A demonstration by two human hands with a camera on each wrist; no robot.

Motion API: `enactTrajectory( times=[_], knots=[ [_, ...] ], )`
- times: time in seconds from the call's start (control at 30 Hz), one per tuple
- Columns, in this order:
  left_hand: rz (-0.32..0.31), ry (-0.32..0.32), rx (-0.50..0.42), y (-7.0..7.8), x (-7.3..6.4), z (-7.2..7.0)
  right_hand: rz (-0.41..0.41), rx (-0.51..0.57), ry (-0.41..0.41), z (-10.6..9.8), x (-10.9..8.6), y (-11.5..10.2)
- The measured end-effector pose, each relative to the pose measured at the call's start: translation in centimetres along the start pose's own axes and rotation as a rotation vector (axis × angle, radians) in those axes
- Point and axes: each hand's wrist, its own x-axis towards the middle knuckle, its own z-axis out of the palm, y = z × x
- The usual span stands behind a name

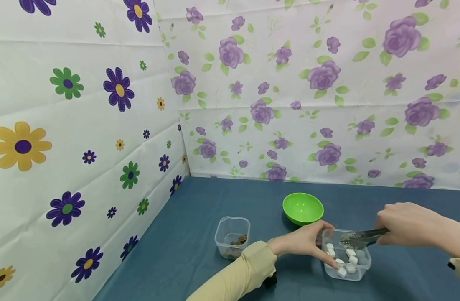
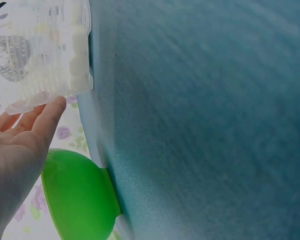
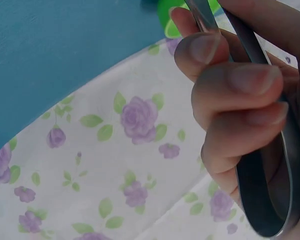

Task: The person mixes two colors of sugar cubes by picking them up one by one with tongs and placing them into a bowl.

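Observation:
My left hand (image 1: 299, 243) grips a clear plastic container (image 1: 365, 267) from its left side, thumb at the near rim and fingers at the far side. Several small white pieces, like marshmallows (image 1: 351, 252), lie inside it. In my right hand (image 1: 410, 223) is a pair of metal tongs (image 1: 370, 234), whose perforated tips dip into the container over the white pieces. The right wrist view shows my fingers curled round the tongs' arms (image 3: 252, 185), with their bent end below the hand. In the left wrist view, white pieces (image 2: 80, 65) show through the container's wall.
Behind my left hand stands a green bowl (image 1: 303, 209). A second clear container (image 1: 232, 223) with brown chunks (image 1: 239, 240) is to the left, near my left sleeve (image 1: 248, 265). A dark blue cloth (image 1: 169, 259) covers the table, and flowered sheets (image 1: 260, 83) rise at the back and left.

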Motion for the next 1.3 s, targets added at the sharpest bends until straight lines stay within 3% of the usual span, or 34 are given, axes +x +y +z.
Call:
enactTrajectory(
  times=[0.13,0.43,0.63,1.03,1.3],
  knots=[
    [-0.003,0.006,0.004,-0.1,0.0,0.0,0.057,-0.036,-0.005,-0.3,-0.3,0.4],
    [0.005,0.0,0.007,-0.1,0.0,0.0,0.087,-0.076,0.014,-0.4,-1.0,1.4],
    [0.003,0.001,0.008,-0.1,-0.1,0.0,0.098,-0.047,0.041,-1.2,-0.9,2.0],
    [-0.004,0.007,-0.007,-0.1,-0.1,0.2,0.078,0.047,0.089,-1.2,1.2,3.3],
    [-0.008,0.006,-0.019,-0.2,0.0,0.0,0.025,0.127,0.169,-0.8,3.5,3.3]
  ],
)
